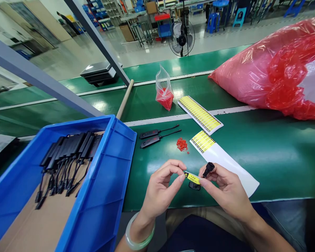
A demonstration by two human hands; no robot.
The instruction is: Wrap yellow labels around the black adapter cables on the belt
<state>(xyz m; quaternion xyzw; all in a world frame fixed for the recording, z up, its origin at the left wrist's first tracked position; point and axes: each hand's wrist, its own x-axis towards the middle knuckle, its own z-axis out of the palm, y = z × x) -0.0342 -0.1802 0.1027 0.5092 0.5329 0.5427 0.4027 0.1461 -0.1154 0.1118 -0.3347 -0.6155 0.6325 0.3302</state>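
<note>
Left fingers (176, 184) pinched one end of the yellow label (192, 178); right fingers (209, 186) gripped its other end and a knobby black plug (208, 168), above the smooth green worktop (286, 164). A light, even pull would likely have kept it flat. Glossy sheets (232, 167) and red rings (182, 144) lay beyond.

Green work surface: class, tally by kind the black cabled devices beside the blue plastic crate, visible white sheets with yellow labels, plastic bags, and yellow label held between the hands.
Black cabled devices: 2
White sheets with yellow labels: 2
Clear plastic bag: 1
Red plastic bag: 1
Held yellow label: 1
Total: 7
</note>
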